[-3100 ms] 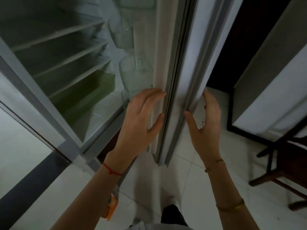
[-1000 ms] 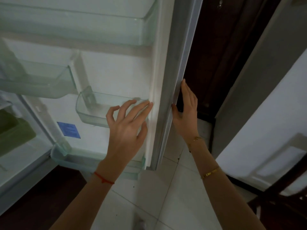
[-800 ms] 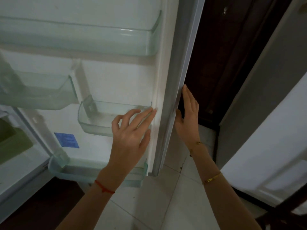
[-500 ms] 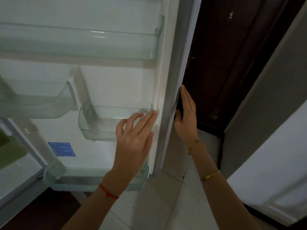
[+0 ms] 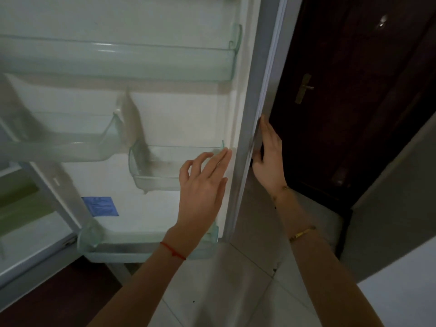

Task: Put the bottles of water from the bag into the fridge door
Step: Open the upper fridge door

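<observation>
The fridge door (image 5: 188,119) stands wide open, its white inner face towards me. It carries clear shelves: a long top one (image 5: 118,60), a small middle one (image 5: 165,166) and a bottom one (image 5: 132,251), all without bottles. My left hand (image 5: 203,185) lies flat with straight fingers, their tips touching the door's inner edge beside the small shelf. My right hand (image 5: 269,156) rests with straight fingers on the door's outer edge (image 5: 259,114). No bag or water bottle is in view.
The fridge body with a green drawer (image 5: 16,204) is at the left. A dark wooden door with a brass handle (image 5: 304,88) stands behind the fridge door. A grey cabinet (image 5: 391,208) is at the right. Pale floor tiles (image 5: 224,291) lie below.
The fridge door has swung further open, from nearly edge-on to showing its inner face. Both hands have stayed on its edge; the view has tilted up slightly.
</observation>
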